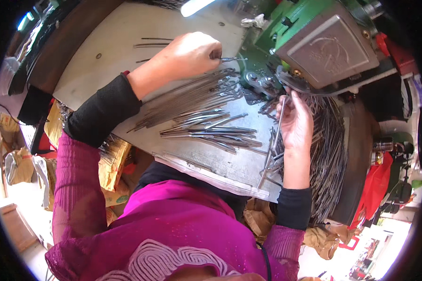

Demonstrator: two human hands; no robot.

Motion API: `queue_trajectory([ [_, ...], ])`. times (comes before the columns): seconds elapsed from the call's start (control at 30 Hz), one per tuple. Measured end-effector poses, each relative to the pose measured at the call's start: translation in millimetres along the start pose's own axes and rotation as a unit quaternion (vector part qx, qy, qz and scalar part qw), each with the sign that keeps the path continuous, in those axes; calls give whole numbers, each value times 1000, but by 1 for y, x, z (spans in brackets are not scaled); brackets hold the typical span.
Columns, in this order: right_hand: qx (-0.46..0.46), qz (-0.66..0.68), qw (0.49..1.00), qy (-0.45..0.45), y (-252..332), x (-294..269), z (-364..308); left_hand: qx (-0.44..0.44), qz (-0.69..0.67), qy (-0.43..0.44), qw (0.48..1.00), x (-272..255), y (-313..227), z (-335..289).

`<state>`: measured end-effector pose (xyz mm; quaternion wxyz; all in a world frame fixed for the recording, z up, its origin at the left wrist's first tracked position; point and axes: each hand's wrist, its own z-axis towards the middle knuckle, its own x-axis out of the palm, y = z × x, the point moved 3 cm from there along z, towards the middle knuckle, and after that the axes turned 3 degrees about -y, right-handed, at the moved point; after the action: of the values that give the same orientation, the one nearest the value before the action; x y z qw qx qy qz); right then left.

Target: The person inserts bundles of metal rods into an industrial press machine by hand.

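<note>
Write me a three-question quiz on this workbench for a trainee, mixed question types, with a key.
1. Multiple choice: What colour is the painted body of the machine? a) red b) green c) yellow
2. True or false: The right hand holds a long, thin metal rod.
3. Short answer: Which is nearer the largest heap of rods, the left hand or the right hand?

Key
1. b
2. True; it slants down toward the near edge of the worktable.
3. The right hand.
</note>
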<state>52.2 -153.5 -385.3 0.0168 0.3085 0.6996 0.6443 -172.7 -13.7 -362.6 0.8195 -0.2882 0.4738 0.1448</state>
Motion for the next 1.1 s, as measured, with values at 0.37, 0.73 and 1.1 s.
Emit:
queue_trajectory([
  [0.37, 29, -197, 973, 118, 1, 24, -12, -6, -217, 29, 976, 7, -36, 2],
  [0.73, 10, -185, 978, 92, 3, 20, -8, 28, -140, -71, 987, 20, -45, 0],
  [1.1, 36, -143, 982, 115, 3, 18, -6, 55, -112, -97, 987, 18, -50, -1],
])
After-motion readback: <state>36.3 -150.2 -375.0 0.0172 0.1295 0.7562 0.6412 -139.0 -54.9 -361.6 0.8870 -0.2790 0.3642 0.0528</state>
